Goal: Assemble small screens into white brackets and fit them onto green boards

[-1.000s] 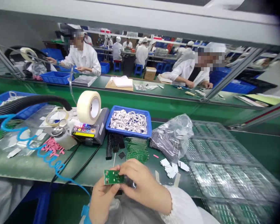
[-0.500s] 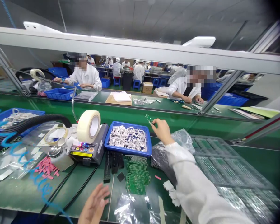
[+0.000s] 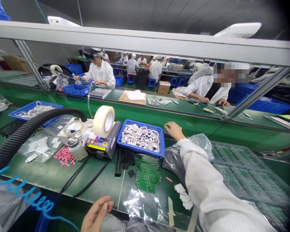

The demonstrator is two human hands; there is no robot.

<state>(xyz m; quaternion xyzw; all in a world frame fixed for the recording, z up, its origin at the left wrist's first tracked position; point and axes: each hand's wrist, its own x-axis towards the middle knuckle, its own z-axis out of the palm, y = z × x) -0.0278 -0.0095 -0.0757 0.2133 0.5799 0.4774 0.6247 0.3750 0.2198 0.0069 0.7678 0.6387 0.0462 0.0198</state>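
Green counter (image 3: 103,187), clear trays (image 3: 241,167) on its right. Grey box (image 3: 114,138) with tape roll (image 3: 99,121) on top; just right of it, blue bin (image 3: 162,141) full of white frames (image 3: 140,137). Plastic bag (image 3: 205,146) under the right forearm. Right hand (image 3: 174,130) out near the bin's far right corner, fingers bent; can't tell if they pinch anything. Left hand (image 3: 96,212) slack at the near edge, fingers half bent, empty. Green boards (image 3: 147,178) lie overlapped in front of the bin. Pink strip (image 3: 169,179) right of them.
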